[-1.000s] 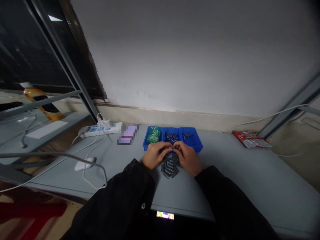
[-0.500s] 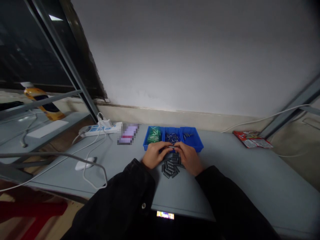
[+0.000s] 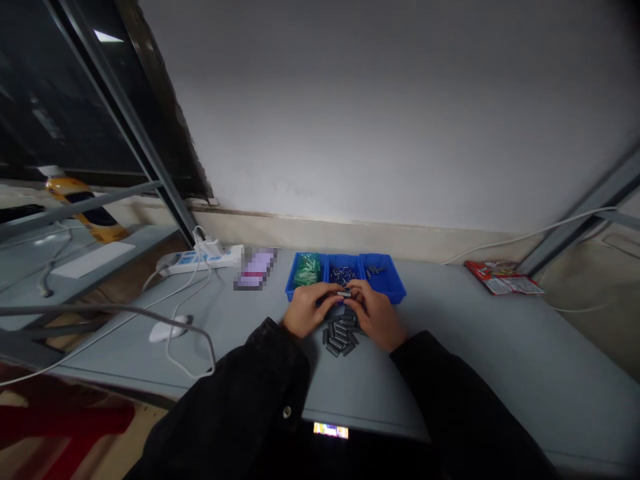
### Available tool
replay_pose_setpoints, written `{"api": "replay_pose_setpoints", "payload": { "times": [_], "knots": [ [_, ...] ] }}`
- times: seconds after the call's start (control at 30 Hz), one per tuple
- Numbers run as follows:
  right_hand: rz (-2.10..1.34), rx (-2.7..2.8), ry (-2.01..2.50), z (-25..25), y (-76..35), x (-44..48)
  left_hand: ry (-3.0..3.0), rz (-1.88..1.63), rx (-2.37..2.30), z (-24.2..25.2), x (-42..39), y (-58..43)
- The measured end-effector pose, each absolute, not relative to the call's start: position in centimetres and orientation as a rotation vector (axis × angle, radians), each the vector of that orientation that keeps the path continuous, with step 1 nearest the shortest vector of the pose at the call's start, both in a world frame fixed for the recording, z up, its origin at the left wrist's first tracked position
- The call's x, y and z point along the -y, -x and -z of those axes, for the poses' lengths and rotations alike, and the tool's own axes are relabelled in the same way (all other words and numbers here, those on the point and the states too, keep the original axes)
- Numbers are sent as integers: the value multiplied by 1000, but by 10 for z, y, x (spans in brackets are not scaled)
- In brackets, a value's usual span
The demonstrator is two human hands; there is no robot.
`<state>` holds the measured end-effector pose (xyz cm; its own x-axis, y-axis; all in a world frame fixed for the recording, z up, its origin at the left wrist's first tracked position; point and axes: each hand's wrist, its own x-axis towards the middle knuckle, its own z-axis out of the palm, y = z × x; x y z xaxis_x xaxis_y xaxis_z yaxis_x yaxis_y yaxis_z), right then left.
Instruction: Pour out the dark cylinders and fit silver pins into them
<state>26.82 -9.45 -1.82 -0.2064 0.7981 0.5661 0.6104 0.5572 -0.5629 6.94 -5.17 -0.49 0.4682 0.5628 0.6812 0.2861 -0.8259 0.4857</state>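
My left hand and my right hand meet in front of the blue bins, both closed in a pinch. Between their fingertips is a small dark cylinder with a light streak along it; its exact kind is too small to make out. Just below the hands, several dark grey cylinders lie in a loose pile on the table. The left blue bin holds green pieces, the middle bin holds small metallic pins, and the right bin has a few dark cylinders.
Left of the bins lie a pixelated purple item, a white power strip with cables, and a white mouse-like object. A red packet lies at the right. Metal frame posts flank the grey table.
The fingers of my right hand have shifted slightly around the small cylinder, showing more of it. My left hand stays almost in place.
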Motion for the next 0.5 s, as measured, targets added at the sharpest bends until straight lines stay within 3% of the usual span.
{"api": "replay_pose_setpoints", "payload": {
  "times": [0.5],
  "knots": [
    [-272, 1949, 1161, 19, -268, 94, -2402, -1296, -721, 4, 53, -70]
  ]
}}
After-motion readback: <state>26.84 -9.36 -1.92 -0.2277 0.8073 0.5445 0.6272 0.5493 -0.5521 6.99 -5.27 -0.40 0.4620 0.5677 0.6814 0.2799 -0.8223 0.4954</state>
